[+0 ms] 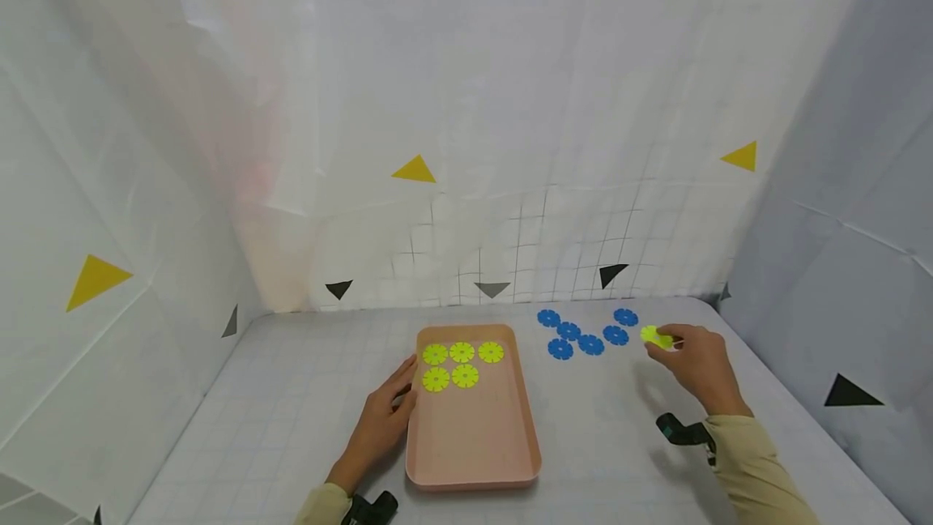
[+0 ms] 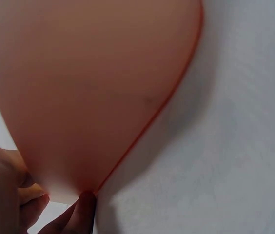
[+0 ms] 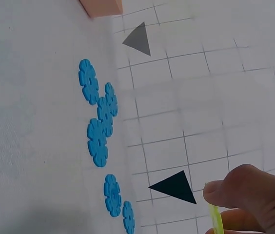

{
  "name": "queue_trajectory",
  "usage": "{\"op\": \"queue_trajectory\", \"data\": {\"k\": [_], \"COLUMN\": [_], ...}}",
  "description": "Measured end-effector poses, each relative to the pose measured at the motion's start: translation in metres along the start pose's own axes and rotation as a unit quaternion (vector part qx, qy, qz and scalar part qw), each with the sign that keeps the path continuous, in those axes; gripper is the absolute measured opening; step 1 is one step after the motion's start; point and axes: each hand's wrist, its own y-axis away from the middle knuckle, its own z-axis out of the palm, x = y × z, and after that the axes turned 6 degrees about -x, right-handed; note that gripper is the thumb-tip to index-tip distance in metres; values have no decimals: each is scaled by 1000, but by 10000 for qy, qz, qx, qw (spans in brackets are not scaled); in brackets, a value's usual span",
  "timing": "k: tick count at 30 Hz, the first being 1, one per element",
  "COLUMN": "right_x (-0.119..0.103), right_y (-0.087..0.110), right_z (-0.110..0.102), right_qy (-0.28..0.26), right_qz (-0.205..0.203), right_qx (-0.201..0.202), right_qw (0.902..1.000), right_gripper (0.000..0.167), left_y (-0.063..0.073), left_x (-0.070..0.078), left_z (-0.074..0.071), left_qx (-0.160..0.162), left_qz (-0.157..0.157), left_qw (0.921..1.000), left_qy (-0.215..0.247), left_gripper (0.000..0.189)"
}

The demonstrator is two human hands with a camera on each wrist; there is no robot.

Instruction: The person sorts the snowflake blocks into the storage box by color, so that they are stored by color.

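A pink tray (image 1: pixel 474 436) lies on the table with several yellow-green notched discs (image 1: pixel 462 352) in its far part. My left hand (image 1: pixel 382 416) is at the tray's left side, its extended fingers along the edge; in the left wrist view the fingertips (image 2: pixel 83 212) meet the tray's wall (image 2: pixel 98 97). Off to the right, my right hand (image 1: pixel 692 359) pinches one yellow-green disc (image 1: pixel 653 336) between thumb and fingers. That disc (image 3: pixel 216 219) shows edge-on in the right wrist view. Several blue notched discs (image 1: pixel 591 344) lie just left of this hand.
White sheeting with a printed grid (image 1: pixel 525 241) and coloured triangles stands behind the table (image 1: pixel 598 444). More sheeting (image 1: pixel 860 282) closes off the right side, and another white panel (image 1: pixel 109 185) the left. A dark wrist device (image 1: pixel 681 430) sits on each forearm.
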Motion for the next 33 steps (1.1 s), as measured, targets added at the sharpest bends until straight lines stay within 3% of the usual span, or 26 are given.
{"op": "queue_trajectory", "data": {"k": [14, 28, 33], "right_x": [-19, -45, -54], "right_y": [0, 0, 1], "right_z": [6, 11, 13], "right_qy": [-52, -263, -388], "right_qz": [-547, -943, -1042], "right_qx": [338, 428, 426], "right_qw": [9979, 9943, 9929], "right_gripper": [41, 39, 39], "left_y": [0, 1, 1], "left_x": [-1, 1, 1], "left_z": [0, -1, -1], "left_qx": [39, -1, 0], "left_qz": [172, -39, 17], "left_qw": [9998, 10000, 10000], "left_qy": [-19, 54, 1], "left_gripper": [52, 53, 53]}}
